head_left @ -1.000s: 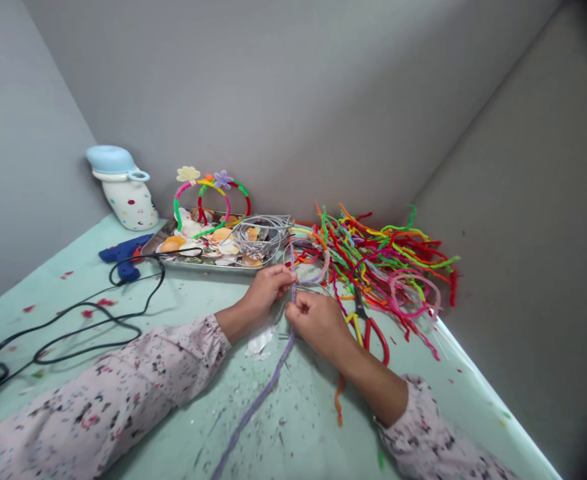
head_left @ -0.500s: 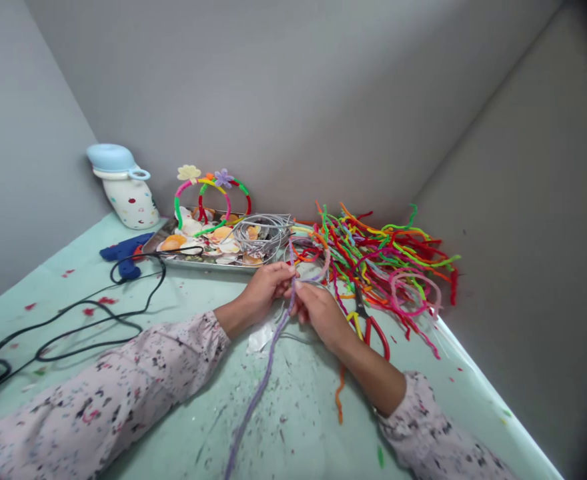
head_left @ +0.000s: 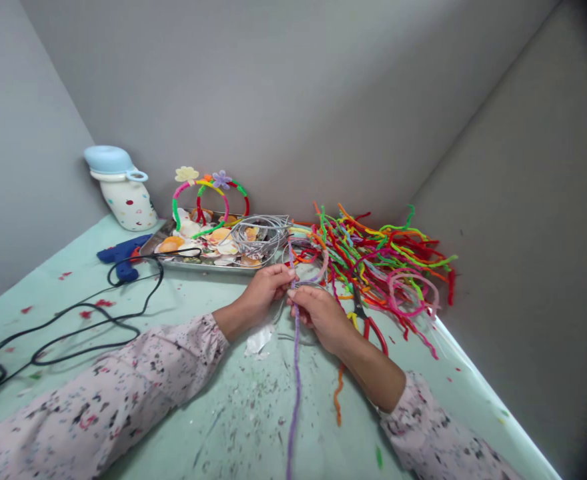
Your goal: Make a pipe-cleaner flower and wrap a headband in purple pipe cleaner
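In pinched L fingers & pinched R fingers just below: purp. fuzzy stem

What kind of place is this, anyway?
Probably a craft corner, though whether at home or in a workshop I can't tell. A heap of colorful fuzzy stems, scissors at its near edge, and what looks like a blue glue gun suggest it.

On our desk, a glue gun lies before a bottle, shells in a tray to their right, scissors and pipe cleaners right of our strand.
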Tool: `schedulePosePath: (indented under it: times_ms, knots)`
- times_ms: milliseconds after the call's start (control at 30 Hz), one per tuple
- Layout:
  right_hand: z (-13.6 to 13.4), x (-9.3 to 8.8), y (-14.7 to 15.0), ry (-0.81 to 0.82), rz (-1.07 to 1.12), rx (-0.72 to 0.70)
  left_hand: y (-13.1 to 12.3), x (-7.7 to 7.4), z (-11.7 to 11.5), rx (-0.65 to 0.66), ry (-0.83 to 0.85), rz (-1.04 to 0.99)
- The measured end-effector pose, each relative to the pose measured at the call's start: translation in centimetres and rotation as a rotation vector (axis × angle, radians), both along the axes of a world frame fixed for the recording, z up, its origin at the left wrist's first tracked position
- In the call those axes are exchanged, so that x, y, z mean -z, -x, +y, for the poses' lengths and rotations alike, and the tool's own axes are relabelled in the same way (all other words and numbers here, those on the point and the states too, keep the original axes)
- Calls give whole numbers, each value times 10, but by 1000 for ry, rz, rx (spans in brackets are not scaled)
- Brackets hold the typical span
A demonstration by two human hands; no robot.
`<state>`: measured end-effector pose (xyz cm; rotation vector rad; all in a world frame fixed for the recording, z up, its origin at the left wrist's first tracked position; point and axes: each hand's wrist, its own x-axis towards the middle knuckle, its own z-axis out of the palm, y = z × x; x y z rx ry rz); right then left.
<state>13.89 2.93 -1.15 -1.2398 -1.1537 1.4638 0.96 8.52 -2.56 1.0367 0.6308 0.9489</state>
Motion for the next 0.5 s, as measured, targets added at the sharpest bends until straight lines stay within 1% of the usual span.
schedulePosePath:
  times_ms: [167, 367, 433, 500]
  knots:
    - [0, 1, 2, -47, -167, 29, -1, 0, 0, -37, -21, 11]
    - [0, 3, 1, -193, -423, 61, -2, -3, -2, -61, -35, 58]
    - [-1, 3, 1, -273, -574, 79, -3, -4, -3, -70, -45, 84]
    - [-4, 2, 1, -388, -805, 118, -4, -4, -4, -80, -55, 102]
